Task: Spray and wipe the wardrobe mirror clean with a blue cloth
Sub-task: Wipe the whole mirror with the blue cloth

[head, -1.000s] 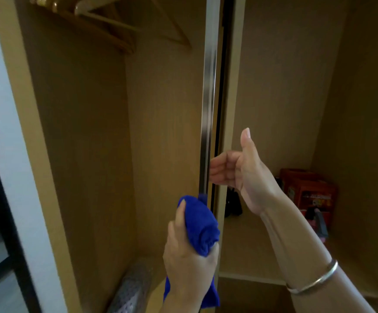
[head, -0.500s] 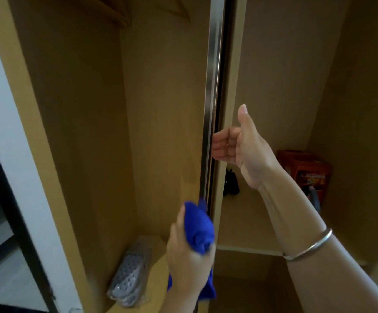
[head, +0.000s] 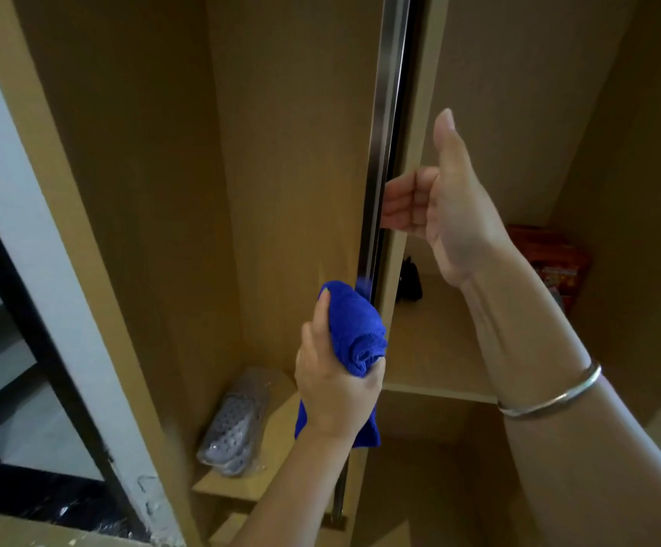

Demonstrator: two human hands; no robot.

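Observation:
The wardrobe's sliding door is seen edge-on as a tall brushed-metal strip [head: 388, 112] running down the middle; its mirror face is not visible from here. My left hand [head: 332, 392] is closed around a bunched blue cloth [head: 354, 329], whose top is pressed against the strip's left side. Higher up, my right hand [head: 451, 215] grips the door edge from the right, fingers curled around it and thumb pointing up. No spray bottle is in view.
Grey slippers in a clear bag [head: 234, 428] lie on the low left shelf. On the right shelf [head: 431, 349] sit a red box [head: 554, 254] and a small black object [head: 409, 280]. A white wall and a dark frame stand at far left.
The view has tilted down, so the hangers have left the top. The cloth has slid along the metal edge below my right hand, which keeps its grip on the door.

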